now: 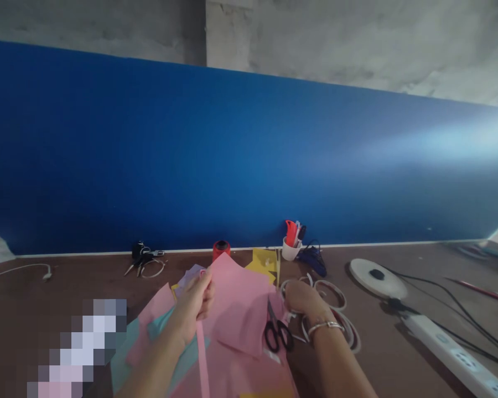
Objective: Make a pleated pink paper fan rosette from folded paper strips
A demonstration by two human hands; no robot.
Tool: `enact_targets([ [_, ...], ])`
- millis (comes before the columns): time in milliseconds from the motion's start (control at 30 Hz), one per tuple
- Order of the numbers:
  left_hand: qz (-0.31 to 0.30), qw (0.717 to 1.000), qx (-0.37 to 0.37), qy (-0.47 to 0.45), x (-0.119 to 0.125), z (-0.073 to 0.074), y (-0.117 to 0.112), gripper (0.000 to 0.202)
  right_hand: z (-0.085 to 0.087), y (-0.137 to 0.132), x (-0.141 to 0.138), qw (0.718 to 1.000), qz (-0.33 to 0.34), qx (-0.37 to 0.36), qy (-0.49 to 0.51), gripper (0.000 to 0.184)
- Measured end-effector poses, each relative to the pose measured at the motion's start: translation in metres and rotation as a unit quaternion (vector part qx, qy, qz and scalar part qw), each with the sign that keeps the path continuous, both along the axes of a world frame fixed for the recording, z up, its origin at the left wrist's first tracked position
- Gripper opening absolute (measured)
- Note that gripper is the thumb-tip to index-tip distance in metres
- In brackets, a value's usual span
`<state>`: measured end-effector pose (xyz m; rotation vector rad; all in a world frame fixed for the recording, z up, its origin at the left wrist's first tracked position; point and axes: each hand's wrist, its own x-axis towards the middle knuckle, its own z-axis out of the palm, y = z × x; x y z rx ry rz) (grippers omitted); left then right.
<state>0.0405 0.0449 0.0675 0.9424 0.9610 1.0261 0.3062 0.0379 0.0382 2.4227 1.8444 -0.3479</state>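
Note:
My left hand (195, 307) is closed in a pinch on a pink paper sheet (238, 309), holding its left edge up off the table. A long pink paper strip (202, 359) hangs down below that hand. My right hand (302, 301), with a bracelet on its wrist, is closed beside the sheet's right edge, over a white cable coil (336, 309); what its fingers hold is hidden. Black-handled scissors (276, 331) lie on the pink paper just left of my right wrist. More pink, teal and yellow paper (261, 260) lies under and behind the sheet.
A brown table (66, 293) runs along a blue partition (232, 166). At the back stand a white cup of pens (291, 249), a red round object (221, 249) and keys (143, 260). A white round lamp base (375, 276), black cables and a power strip (452, 354) lie at right.

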Motion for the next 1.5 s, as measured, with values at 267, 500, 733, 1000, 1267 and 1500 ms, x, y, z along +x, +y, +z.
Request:
enact_targets([
  [267,0.023,0.995,0.027,0.095,0.003,0.004,-0.005,0.031,0.021,0.006,-0.018,0.978,0.024,0.127,0.164,0.020],
  [500,0.090,0.960,0.197,0.180,0.005,0.011,-0.018,0.026,0.053,-0.021,-0.074,0.822,0.169,0.237,0.489,0.015],
  [733,0.005,0.932,0.282,0.228,0.006,0.015,-0.035,0.035,0.060,-0.034,-0.105,0.831,0.178,0.243,0.467,0.016],
  [1000,0.049,0.905,0.333,0.259,0.010,0.008,-0.040,0.030,0.061,-0.036,-0.115,0.832,0.150,0.279,0.456,0.011],
  [1267,0.099,0.957,0.242,0.126,0.009,0.025,-0.046,0.010,0.071,-0.056,-0.117,0.833,0.248,0.309,0.387,0.025],
  [1500,0.115,0.969,0.191,0.106,0.004,0.034,-0.040,0.013,0.072,-0.053,-0.113,0.880,0.165,0.306,0.324,0.011],
])
